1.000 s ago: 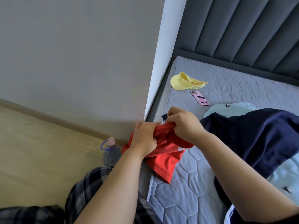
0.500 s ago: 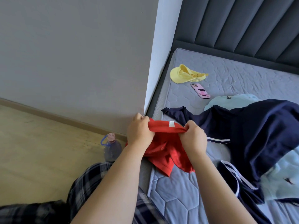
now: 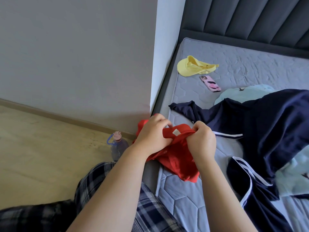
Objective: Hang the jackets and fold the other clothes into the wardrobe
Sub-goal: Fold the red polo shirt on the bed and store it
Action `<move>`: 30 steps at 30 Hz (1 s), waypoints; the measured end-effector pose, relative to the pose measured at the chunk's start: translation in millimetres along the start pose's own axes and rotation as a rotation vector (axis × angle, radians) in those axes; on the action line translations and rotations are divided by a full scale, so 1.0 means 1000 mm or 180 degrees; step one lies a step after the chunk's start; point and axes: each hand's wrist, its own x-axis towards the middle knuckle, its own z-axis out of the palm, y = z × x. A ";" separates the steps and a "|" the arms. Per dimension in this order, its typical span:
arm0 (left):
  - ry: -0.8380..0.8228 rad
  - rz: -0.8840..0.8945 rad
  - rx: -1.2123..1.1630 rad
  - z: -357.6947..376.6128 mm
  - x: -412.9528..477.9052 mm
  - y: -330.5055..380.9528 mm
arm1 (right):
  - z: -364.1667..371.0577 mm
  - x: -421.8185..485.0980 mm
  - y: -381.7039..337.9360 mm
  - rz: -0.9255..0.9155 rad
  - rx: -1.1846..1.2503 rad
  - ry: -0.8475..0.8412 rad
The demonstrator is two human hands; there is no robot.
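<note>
A small red shirt (image 3: 178, 161) with a white neck label hangs over the bed's left edge. My left hand (image 3: 153, 133) and my right hand (image 3: 201, 141) both grip its collar, close together, with the rest of the cloth bunched below them. A navy garment with white piping (image 3: 270, 131) lies spread on the mattress to the right. Under it shows a pale blue garment (image 3: 240, 93). No wardrobe is in view.
A yellow cap (image 3: 192, 66) and a pink phone (image 3: 210, 83) lie further up the grey quilted mattress (image 3: 184, 196), below a dark padded headboard (image 3: 250, 19). A clear water bottle with a pink cap (image 3: 117, 146) stands on the wooden floor by the wall.
My right hand let the navy garment drop onto the mattress and took the red shirt's collar. Both hands now hold the collar stretched, with the label showing.
</note>
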 end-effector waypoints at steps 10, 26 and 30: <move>-0.0509 0.0030 0.0069 0.009 -0.002 0.003 | -0.015 -0.002 -0.004 -0.0146 0.0585 -0.0509; 0.1104 -0.0045 0.0489 -0.002 -0.001 0.008 | -0.028 -0.002 -0.001 -0.0472 -0.0309 0.0157; 0.1048 -0.0565 0.0497 -0.003 -0.001 0.000 | -0.016 0.002 0.006 -0.0416 -0.0767 -0.0998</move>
